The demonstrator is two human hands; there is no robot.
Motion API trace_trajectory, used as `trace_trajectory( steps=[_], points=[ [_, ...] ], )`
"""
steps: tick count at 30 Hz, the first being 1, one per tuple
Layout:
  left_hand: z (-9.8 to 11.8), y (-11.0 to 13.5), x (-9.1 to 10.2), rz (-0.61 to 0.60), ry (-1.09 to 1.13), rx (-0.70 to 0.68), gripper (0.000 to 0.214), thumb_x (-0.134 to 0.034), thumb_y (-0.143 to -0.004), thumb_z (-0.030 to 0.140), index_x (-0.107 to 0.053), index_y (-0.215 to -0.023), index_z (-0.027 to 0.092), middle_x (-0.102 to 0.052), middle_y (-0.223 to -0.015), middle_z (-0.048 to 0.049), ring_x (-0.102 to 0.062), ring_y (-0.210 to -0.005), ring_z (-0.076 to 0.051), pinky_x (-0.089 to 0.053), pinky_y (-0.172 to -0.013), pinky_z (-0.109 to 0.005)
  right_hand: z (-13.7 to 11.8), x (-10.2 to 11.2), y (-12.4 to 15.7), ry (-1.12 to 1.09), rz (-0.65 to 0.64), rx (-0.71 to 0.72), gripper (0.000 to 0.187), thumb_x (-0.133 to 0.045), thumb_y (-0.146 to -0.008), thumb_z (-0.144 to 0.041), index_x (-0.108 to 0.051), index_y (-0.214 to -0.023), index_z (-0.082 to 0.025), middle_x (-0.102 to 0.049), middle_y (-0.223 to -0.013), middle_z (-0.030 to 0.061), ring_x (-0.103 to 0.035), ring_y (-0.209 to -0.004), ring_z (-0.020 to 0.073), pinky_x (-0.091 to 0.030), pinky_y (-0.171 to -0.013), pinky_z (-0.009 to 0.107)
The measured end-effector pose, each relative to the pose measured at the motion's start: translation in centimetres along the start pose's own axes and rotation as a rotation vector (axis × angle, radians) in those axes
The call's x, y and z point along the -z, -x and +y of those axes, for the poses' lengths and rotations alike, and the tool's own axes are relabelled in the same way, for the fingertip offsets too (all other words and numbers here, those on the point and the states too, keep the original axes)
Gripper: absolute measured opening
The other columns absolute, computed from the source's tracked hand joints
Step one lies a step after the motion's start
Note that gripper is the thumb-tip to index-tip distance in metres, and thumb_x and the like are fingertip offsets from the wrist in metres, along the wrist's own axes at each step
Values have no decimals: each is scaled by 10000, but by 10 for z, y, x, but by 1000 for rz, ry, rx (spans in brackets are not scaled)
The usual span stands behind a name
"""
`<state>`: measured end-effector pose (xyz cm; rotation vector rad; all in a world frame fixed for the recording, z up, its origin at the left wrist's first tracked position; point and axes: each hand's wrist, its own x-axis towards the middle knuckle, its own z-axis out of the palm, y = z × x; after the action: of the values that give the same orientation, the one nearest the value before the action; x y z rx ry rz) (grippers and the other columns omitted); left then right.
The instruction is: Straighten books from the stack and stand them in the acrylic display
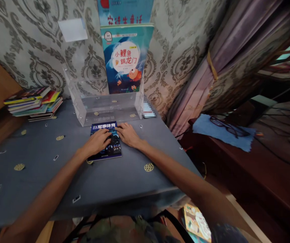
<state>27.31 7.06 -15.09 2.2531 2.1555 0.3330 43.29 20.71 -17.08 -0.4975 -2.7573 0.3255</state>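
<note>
A dark blue magazine (113, 151) with white lettering along its top lies flat on the grey tablecloth. My left hand (97, 141) rests on the left part of its cover, fingers stretched toward the middle. At the upper right edge of the magazine, my right hand (128, 135) lies palm down, its fingertips touching the cover. Neither hand is wrapped around anything. Just behind the magazine stands a clear plastic book rack (98, 101). A teal picture book (124, 79) with an orange fish leans upright in it, and another blue book (124, 11) shows above.
Several stacked books (35, 104) sit at the table's back left. The patterned tablecloth (124, 182) covers the table. To the right, a dark red surface holds glasses (232, 127) on a blue cloth (205, 130). A tied curtain (193, 91) hangs at the back right. Books (197, 222) lie below the table.
</note>
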Motion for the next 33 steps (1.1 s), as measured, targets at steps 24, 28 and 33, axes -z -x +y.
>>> trace_trajectory(
  steps=[24, 28, 33],
  points=[
    [43, 47, 8, 159, -200, -314, 308, -497, -986, 394, -663, -1088, 155, -694, -1086, -109, -628, -1005, -249, -525, -826, -371, -20, 19, 73, -751, 22, 115, 371, -434, -966, -205, -525, -1325, -169, -743, -1008, 60, -675, -1016, 184, -474, -974, 391],
    [41, 46, 5, 212, -213, -365, 274, -478, -996, 339, -679, -1043, 159, -727, -1029, -88, -649, -959, -232, -536, -787, -349, -20, 18, 73, -747, 33, 117, 369, -426, -973, -204, -536, -1324, -180, -745, -1021, 60, -674, -1033, 178, -474, -981, 391],
    [43, 45, 8, 202, -207, -368, 300, -438, -1010, 304, -696, -1031, 152, -739, -987, -87, -661, -913, -218, -542, -750, -335, -18, 15, 73, -741, 76, 131, 366, -433, -973, -206, -551, -1318, -171, -750, -1027, 66, -669, -1052, 182, -476, -977, 385]
  ],
)
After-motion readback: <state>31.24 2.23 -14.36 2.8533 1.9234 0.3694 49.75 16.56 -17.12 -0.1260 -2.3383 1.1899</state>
